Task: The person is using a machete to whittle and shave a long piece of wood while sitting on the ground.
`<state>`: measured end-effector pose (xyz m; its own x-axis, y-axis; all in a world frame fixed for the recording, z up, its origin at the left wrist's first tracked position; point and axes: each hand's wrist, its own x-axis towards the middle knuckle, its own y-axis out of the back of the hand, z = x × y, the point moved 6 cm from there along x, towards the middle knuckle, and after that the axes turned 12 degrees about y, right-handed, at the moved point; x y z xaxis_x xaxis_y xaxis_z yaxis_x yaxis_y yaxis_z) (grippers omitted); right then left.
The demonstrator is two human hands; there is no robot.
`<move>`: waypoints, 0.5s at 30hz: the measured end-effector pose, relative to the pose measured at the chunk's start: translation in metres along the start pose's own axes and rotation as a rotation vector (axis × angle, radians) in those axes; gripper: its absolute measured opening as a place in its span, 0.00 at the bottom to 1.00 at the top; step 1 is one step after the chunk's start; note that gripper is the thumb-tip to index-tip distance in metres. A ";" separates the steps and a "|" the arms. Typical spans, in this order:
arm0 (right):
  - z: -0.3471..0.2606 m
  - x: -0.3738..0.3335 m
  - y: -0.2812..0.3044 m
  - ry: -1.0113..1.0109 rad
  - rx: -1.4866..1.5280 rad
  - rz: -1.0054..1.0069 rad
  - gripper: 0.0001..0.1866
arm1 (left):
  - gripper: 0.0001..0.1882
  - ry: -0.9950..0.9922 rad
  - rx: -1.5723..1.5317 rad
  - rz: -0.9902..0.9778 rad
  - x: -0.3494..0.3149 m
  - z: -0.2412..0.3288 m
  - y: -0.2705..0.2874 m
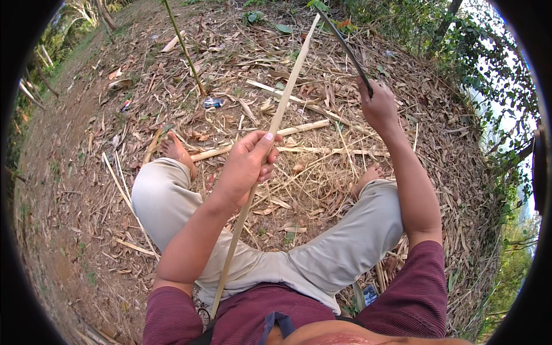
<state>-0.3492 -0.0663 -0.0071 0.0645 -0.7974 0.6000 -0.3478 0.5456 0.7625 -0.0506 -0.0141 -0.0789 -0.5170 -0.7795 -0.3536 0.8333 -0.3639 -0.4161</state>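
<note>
My left hand (244, 167) is closed around a long pale bamboo strip (292, 77), the thumb lying along its face. The strip slants from beside my waist up past the hand to a narrow far end. My right hand (379, 109) grips a long dark-bladed knife (340, 41), raised to the right with its blade pointing away and to the left. Toward their far ends, blade and strip come close together; I cannot tell whether they touch. The knife's handle is mostly hidden in my fist.
Between my bare feet lie thin shavings (310, 184) and split bamboo pieces (305, 127). A thin green stem (185, 52) stands upright ahead, with a shiny blue wrapper or can (213, 103) at its base. More strips (123, 187) lie left of my knee. Dry leaves cover the ground.
</note>
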 end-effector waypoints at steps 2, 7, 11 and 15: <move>-0.024 -0.001 -0.005 0.066 0.113 -0.016 0.19 | 0.14 0.047 0.007 -0.018 -0.002 0.002 -0.007; -0.100 -0.021 -0.021 0.453 -0.027 -0.217 0.11 | 0.13 0.092 0.098 0.037 -0.004 0.005 -0.012; -0.134 -0.038 -0.035 0.613 -0.069 -0.260 0.13 | 0.12 0.097 0.142 0.150 -0.006 -0.001 -0.011; -0.144 -0.039 -0.035 0.653 -0.026 -0.230 0.11 | 0.13 -0.222 0.441 0.324 -0.005 -0.004 -0.006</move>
<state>-0.2045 -0.0175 -0.0220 0.6866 -0.5793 0.4392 -0.2356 0.3942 0.8883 -0.0535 -0.0062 -0.0783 -0.2085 -0.9572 -0.2008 0.9692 -0.2297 0.0888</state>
